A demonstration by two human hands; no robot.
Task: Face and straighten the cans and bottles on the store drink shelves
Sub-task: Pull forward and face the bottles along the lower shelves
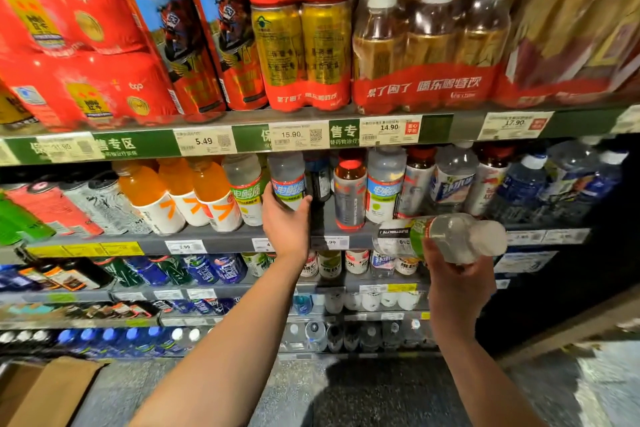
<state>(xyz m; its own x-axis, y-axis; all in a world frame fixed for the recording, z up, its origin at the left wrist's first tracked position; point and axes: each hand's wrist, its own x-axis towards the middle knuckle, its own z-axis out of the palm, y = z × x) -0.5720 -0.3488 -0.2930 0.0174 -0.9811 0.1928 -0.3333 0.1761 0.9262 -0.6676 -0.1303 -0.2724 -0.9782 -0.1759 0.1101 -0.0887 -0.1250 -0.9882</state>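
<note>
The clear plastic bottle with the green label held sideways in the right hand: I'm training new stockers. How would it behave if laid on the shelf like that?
The clear plastic bottle with the green label looks round-bodied, so on its side it would probably roll. It appears full, so likely fairly heavy. The right hand grips it from below; smooth plastic may slip.

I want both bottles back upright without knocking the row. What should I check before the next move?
1. Left hand grips the blue-label bottle: ok.
2. That bottle stands upright on the shelf: ok.
3. Right hand holds the green-label bottle: ok.
4. Green-label bottle upright: not ok, it lies sideways.
5. Free gap beside the red-cap bottle: ok.
6. Depth behind the gap: cannot tell.
</note>
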